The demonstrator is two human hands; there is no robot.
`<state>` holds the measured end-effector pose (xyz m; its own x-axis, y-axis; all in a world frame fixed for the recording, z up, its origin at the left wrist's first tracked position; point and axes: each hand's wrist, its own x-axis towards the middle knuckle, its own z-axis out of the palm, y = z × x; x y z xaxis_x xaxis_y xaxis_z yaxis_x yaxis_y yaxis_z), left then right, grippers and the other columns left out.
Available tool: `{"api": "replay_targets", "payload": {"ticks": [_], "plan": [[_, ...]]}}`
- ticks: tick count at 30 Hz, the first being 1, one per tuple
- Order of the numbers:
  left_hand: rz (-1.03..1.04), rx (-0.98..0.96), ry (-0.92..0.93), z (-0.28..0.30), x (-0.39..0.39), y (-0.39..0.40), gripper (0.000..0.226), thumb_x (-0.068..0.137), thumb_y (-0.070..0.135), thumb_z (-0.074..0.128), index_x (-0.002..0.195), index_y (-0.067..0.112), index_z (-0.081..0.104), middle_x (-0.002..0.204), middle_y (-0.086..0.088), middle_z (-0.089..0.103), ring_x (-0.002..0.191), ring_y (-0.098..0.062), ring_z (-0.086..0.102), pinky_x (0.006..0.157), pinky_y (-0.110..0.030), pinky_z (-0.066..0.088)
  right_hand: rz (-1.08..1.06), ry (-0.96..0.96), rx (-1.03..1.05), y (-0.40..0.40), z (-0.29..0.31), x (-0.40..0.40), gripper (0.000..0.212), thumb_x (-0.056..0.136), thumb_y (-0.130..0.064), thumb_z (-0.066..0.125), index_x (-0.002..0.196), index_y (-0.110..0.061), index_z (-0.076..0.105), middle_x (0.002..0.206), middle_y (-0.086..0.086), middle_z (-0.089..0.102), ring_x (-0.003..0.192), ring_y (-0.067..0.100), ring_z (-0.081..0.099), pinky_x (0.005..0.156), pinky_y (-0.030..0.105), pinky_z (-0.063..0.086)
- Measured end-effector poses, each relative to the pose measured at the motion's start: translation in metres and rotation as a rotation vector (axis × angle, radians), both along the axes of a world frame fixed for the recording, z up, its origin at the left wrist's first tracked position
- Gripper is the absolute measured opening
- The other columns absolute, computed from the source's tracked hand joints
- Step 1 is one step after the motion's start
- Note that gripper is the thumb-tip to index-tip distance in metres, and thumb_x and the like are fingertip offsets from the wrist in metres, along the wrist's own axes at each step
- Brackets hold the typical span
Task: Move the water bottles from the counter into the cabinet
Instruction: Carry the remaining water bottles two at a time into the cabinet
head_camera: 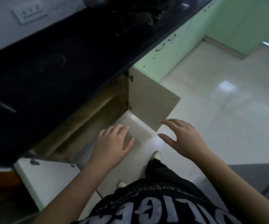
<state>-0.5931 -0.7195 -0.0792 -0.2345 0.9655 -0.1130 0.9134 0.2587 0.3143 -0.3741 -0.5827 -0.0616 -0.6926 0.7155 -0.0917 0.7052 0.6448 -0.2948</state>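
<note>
Both your hands hang empty, fingers spread: left hand (pixel 114 143), right hand (pixel 181 136), before the open cabinet (pixel 98 113) under the dark counter (pixel 49 62). You can't make out any water bottles; the picture is blurred.

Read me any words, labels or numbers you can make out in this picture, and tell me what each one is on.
"EVERY": small white print on the person's black shirt, seen upside down; the words around it are too blurred to read.
Large white letters lower on the shirt: upside down and cut off by the frame edge, not readable as a word.
Wall socket plate: no readable marking.
Nothing else carries text.
</note>
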Motion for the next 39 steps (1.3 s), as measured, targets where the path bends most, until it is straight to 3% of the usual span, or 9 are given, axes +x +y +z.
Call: {"api": "replay_targets", "payload": {"ticks": [7,15,19,25,30,39], "plan": [[-0.152,0.288,-0.05,0.052,0.046,0.057,0.048,0.092,0.045,0.043,0.13,0.019,0.055,0.128,-0.004,0.059,0.111,-0.021,0.058,0.085,-0.036,0.042,-0.317,0.016,0.065,-0.013,0.017,0.067,0.052,0.094,-0.05,0.047,0.132,-0.017,0.056,0.134,0.006,0.058,0.123,0.027,0.053,0.104,0.042,0.04],[-0.398,0.281,0.041,0.071,0.128,0.165,0.057,0.086,0.048,0.042,0.129,0.014,0.059,0.125,-0.012,0.06,0.108,-0.032,0.06,0.081,-0.046,0.049,-0.588,-0.02,0.094,0.031,0.009,0.14,0.05,0.098,-0.046,0.043,0.139,-0.018,0.049,0.145,0.008,0.048,0.134,0.028,0.041,0.112,0.04,0.028],[-0.459,0.176,0.146,0.069,0.172,0.212,0.057,0.088,0.052,0.041,0.133,0.019,0.056,0.13,-0.009,0.059,0.116,-0.028,0.056,0.091,-0.045,0.043,-0.642,-0.009,0.045,0.072,0.001,0.171,0.05,0.1,-0.042,0.031,0.147,-0.024,0.036,0.154,0.002,0.035,0.141,0.02,0.028,0.114,0.033,0.017],[-0.52,0.071,0.198,0.059,0.212,0.275,0.053,0.094,0.056,0.04,0.14,0.03,0.046,0.141,0.0,0.051,0.128,-0.02,0.045,0.104,-0.04,0.031,-0.631,-0.005,0.007,0.129,0.009,0.193,0.048,0.099,-0.038,0.037,0.144,-0.021,0.042,0.15,0.003,0.04,0.136,0.022,0.035,0.112,0.035,0.023],[-0.516,0.193,0.073,0.06,0.233,0.323,0.041,0.09,0.043,0.047,0.117,0.02,0.068,0.115,-0.002,0.068,0.103,-0.024,0.064,0.087,-0.04,0.045,-0.658,-0.047,-0.037,0.173,0.008,0.227,0.044,0.099,-0.037,0.039,0.14,-0.023,0.047,0.145,-0.001,0.046,0.131,0.02,0.041,0.107,0.033,0.026],[-0.556,0.272,-0.039,0.033,0.25,0.451,0.033,0.089,0.035,0.048,0.106,0.018,0.072,0.105,-0.001,0.07,0.092,-0.024,0.065,0.079,-0.039,0.048,-0.747,-0.182,-0.052,0.288,-0.005,0.237,0.044,0.1,-0.046,0.028,0.135,-0.027,0.047,0.138,-0.007,0.05,0.122,0.017,0.048,0.099,0.032,0.033]]}}
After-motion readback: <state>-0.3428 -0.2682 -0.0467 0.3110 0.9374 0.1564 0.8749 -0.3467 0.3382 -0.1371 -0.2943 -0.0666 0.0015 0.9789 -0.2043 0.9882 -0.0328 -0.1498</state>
